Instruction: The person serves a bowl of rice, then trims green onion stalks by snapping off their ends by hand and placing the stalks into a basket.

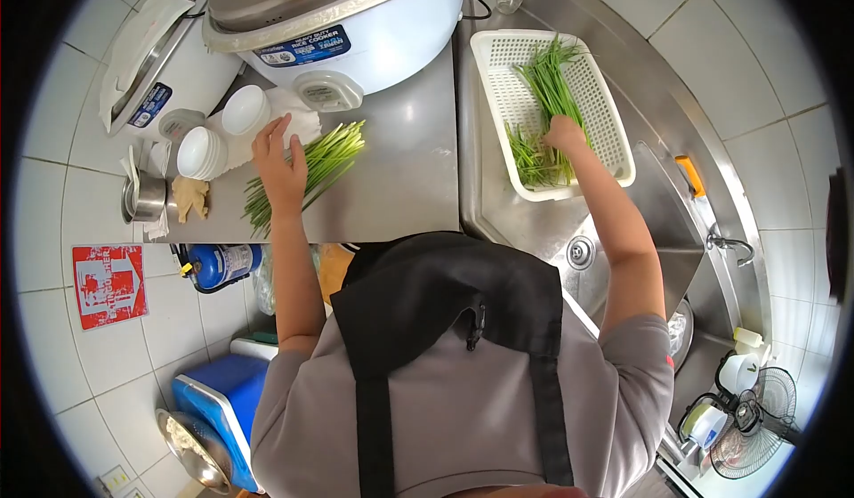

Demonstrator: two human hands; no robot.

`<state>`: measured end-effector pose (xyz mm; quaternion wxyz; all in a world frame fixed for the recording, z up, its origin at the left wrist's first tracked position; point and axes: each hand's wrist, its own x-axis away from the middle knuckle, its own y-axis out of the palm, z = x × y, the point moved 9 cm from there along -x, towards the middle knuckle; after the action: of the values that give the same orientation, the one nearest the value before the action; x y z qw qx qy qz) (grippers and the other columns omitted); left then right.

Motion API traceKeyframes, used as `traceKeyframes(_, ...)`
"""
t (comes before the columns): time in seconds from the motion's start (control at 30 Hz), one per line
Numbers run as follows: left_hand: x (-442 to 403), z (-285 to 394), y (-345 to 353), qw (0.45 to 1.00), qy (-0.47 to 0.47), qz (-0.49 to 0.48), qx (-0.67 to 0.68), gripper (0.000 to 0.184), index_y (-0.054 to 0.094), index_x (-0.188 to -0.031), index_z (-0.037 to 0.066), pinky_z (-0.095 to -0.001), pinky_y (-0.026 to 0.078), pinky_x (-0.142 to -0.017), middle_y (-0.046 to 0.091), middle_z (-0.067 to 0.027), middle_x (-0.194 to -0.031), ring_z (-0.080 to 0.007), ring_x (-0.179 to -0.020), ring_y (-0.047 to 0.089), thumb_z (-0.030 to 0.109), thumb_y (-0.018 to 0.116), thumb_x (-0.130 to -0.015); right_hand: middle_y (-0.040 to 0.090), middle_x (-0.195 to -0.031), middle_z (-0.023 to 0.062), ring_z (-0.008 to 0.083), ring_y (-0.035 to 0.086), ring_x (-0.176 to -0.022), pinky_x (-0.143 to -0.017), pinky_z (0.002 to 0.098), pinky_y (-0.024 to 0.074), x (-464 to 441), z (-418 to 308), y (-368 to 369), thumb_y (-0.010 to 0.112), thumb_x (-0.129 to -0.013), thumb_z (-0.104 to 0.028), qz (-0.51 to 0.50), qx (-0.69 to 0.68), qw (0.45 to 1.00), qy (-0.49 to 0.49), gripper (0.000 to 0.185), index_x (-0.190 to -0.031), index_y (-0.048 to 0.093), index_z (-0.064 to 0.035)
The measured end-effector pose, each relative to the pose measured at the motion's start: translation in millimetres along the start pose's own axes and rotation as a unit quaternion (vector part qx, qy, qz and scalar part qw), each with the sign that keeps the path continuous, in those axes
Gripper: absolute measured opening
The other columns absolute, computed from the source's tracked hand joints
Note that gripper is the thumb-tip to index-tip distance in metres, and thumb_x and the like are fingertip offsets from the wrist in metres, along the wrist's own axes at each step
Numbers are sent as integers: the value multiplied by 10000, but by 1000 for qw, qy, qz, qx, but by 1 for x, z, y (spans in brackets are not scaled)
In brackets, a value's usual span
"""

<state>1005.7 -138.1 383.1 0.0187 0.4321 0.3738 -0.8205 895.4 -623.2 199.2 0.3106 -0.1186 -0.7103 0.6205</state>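
Greens (334, 160) lie by your spread left grip (283, 167) on the desk (409, 164); your right grip (566, 132) pinches more in the basket (503, 75).

Large rice cooker (391, 48): the dark blue front label (304, 47) reads "HEAVY DUTY RICE COOKER" in white capitals; the smaller print is not legible. Second cooker (197, 69), immediately left of the large rice cooker: similar blue label (150, 105), print too small to read. Wall sign (109, 286), below and left of the large rice cooker: red ground, white arrow, worn lettering not reliably readable. Blue cylinder (205, 265), below the large rice cooker: white label (237, 261), text illegible.
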Motion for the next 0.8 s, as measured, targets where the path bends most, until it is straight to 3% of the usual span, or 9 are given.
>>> traceKeyframes(0.07, -8, 16, -4, 1000, 12, 19, 7, 314, 572, -1115, 61, -384, 391, -853, 528, -138, -1062, -291, -993, 483, 41, 534, -804, 644, -879, 176, 303, 631, -820, -711, 379, 501, -2, 4, -13, 660, -698, -262, 20, -19, 1000, -4, 308, -852, 640, 3)
traceKeyframes(0.13, -14, 29, -5, 999, 7, 16, 36, 266, 594, -1074, 46, -354, 391, -866, 540, -137, -1052, -287, -997, 489, 51, 540, -813, 641, -732, 155, 292, 634, -673, -630, 373, 508, 3, 15, -29, 658, -689, -273, -43, -138, 989, 34, 307, -816, 638, 7)
traceKeyframes(0.17, -16, 35, -4, 999, 4, 20, 36, 266, 594, -1074, 46, -354, 391, -866, 540, -137, -1052, -287, -997, 489, 51, 540, -813, 641, -732, 155, 292, 634, -673, -630, 373, 508, 4, 20, -38, 658, -689, -273, -42, -134, 990, 31, 307, -816, 638, 7)
traceKeyframes(0.23, -19, 55, -1, 997, 34, 15, 73, 267, 594, -1038, 59, -374, 391, -839, 539, -113, -1038, -282, -964, 490, 21, 544, -778, 645, -754, 176, 268, 641, -742, -701, 356, 495, 12, 36, -69, 618, -675, -204, 73, -100, 992, 31, 229, -768, 659, 1)
traceKeyframes(0.37, -30, 94, 17, 994, 54, -8, 94, 236, 609, -1011, 43, -350, 393, -860, 549, -114, -1039, -267, -982, 497, 32, 551, -783, 643, -719, 169, 271, 640, -698, -676, 345, 490, 33, 59, -102, 622, -681, -174, 49, -202, 978, 29, 197, -783, 670, -13)
traceKeyframes(0.43, -35, 118, 31, 985, 74, -30, 152, 229, 614, -995, 54, -360, 391, -861, 553, -101, -1035, -267, -978, 498, 38, 563, -772, 646, -743, 173, 266, 643, -709, -671, 327, 486, 57, 54, -149, 606, -702, -136, 158, -245, 955, -64, 197, -847, 673, -21)
traceKeyframes(0.53, -42, 160, 47, 970, 121, -51, 205, 223, 615, -986, 60, -365, 391, -864, 551, -92, -1035, -276, -981, 498, 51, 576, -766, 647, -746, 167, 262, 631, -672, -650, 313, 475, 109, 52, -206, 604, -737, -142, 291, -210, 930, -81, 207, -876, 664, -1)
traceKeyframes(0.67, -56, 226, 78, 930, 163, -118, 306, 261, 590, -1038, 66, -372, 390, -890, 536, -98, -1069, -293, -1037, 486, 97, 586, -779, 646, -758, 162, 250, 613, -662, -649, 310, 465, 162, 31, -248, 598, -763, -146, 305, -201, 928, -72, 207, -887, 655, 10)
traceKeyframes(0.8, -78, 298, 104, 883, 195, -66, 422, 346, 537, -1130, 71, -386, 378, -935, 537, -119, -1076, -303, -1067, 486, 211, 593, -819, 638, -785, 142, 194, 594, -681, -655, 281, 453, 202, -10, -271, 591, -798, -102, 314, -237, 907, -152, 168, -911, 640, 11)
